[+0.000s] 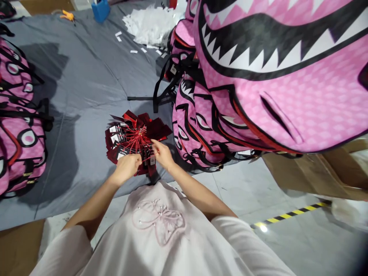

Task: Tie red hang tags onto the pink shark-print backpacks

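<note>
Likely a workshop: bunched tags [133, 135], piled pink backpacks [244, 99], cardboard box [310, 176], black-and-yellow floor tape [291, 214].

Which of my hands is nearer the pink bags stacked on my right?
Right. Your right hand is just left of the stacked bags, at the tags; your left hand is farther left, at the tags' near side.

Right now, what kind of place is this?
Probably a bag workshop or warehouse: there are many matching pink backpacks, a bunch of red-stringed tags and a cardboard box.
</note>
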`<move>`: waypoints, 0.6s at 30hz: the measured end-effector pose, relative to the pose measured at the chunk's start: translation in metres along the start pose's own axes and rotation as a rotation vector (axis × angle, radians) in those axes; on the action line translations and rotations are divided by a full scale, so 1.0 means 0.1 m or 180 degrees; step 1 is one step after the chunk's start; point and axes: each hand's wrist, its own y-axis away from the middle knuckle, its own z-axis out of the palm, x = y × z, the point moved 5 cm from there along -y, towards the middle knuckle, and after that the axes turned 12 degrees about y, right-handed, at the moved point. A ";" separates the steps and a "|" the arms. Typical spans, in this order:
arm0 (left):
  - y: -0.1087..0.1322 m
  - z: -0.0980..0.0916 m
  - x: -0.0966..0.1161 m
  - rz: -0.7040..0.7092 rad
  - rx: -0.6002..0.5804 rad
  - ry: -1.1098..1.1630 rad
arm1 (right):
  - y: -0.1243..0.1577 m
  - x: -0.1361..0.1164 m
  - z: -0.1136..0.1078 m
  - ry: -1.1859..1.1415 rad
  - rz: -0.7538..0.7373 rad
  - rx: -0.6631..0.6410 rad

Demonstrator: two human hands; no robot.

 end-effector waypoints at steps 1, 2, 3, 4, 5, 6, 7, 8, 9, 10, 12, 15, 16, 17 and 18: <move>-0.04 0.08 0.03 -0.0040 -0.0079 0.0037 | 0.17 0.18 -0.08 0.0264 0.0399 0.0077; -0.10 0.16 0.06 -0.0050 -0.0163 0.0064 | 0.34 0.38 -0.16 0.0640 0.0827 0.0068; -0.16 0.25 0.11 -0.0015 -0.0233 0.0093 | 0.49 0.57 -0.21 0.1070 0.1150 -0.0056; -0.24 0.34 0.16 0.0066 -0.0295 0.0128 | 0.62 0.72 -0.25 0.1494 0.1344 -0.0229; -0.32 0.43 0.22 0.0172 -0.0338 0.0165 | 0.71 0.85 -0.28 0.1869 0.1451 -0.0405; -0.41 0.52 0.28 0.0264 -0.0362 0.0196 | 0.78 0.95 -0.29 0.2167 0.1476 -0.0555; -0.50 0.60 0.34 0.0321 -0.0369 0.0219 | 0.82 1.01 -0.30 0.2370 0.1459 -0.0651; -0.59 0.68 0.39 0.0337 -0.0364 0.0238 | 0.84 1.05 -0.30 0.2489 0.1433 -0.0698; -0.68 0.75 0.43 0.0325 -0.0352 0.0253 | 0.86 1.06 -0.30 0.2549 0.1399 -0.0701; -0.76 0.81 0.47 0.0298 -0.0329 0.0268 | 0.87 1.06 -0.30 0.2562 0.1374 -0.0656; -0.91 0.91 0.53 0.0255 -0.0277 0.0311 | 0.92 1.06 -0.30 0.2513 0.1365 -0.0514; -1.04 1.01 0.56 0.0209 -0.0224 0.0402 | 1.03 1.09 -0.29 0.2374 0.1433 -0.0280; -1.07 1.04 0.57 0.0203 -0.0212 0.0435 | 1.07 1.11 -0.29 0.2233 0.1466 -0.0161; -1.09 1.06 0.57 0.0201 -0.0204 0.0468 | 1.11 1.14 -0.30 0.2017 0.1499 -0.0016; -1.11 1.08 0.58 0.0205 -0.0201 0.0502 | 1.14 1.17 -0.30 0.1708 0.1545 0.0142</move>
